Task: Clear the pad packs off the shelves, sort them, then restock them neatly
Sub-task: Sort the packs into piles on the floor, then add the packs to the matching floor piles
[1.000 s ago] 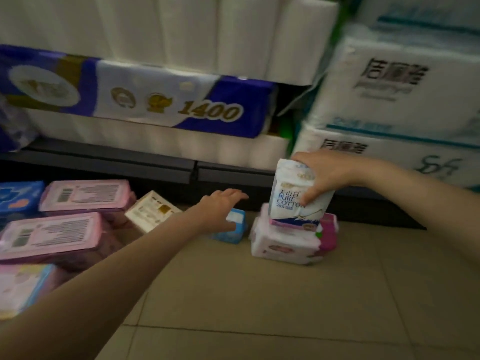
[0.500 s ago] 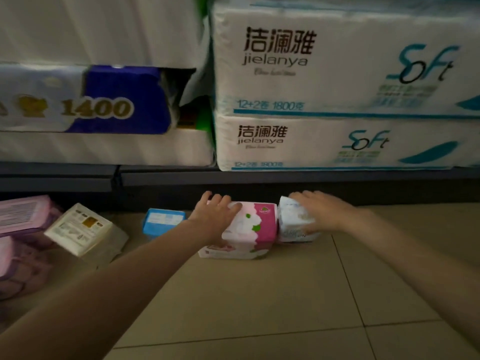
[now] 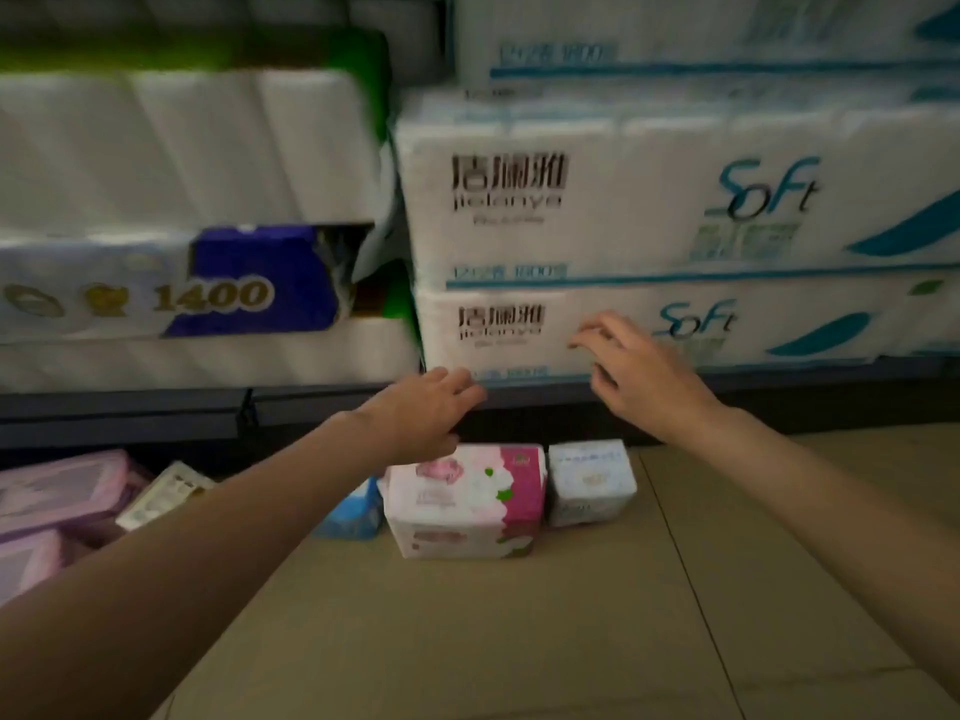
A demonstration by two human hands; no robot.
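Observation:
A pink and white pad pack [image 3: 467, 498] with flower print lies on the tiled floor below the shelf. A small white pad pack [image 3: 589, 480] stands right beside it, touching. A blue pack [image 3: 353, 511] sits to their left, partly behind my left forearm. My left hand [image 3: 426, 413] hovers above the pink pack with fingers stretched out and holds nothing. My right hand [image 3: 639, 374] is raised in front of the lower tissue bale, fingers loosely spread, empty.
Large white tissue bales [image 3: 675, 200] fill the shelf on the right; toilet-roll packs with a blue "1400" label [image 3: 208, 293] fill the left. The dark shelf edge [image 3: 156, 413] runs across. Pink wipe packs [image 3: 57, 491] and a cream box [image 3: 166, 491] lie at the left on the floor.
Both hands have let go of the packs and lifted toward the shelf. The white pack now stands on the floor beside the pink one. The view has tilted up.

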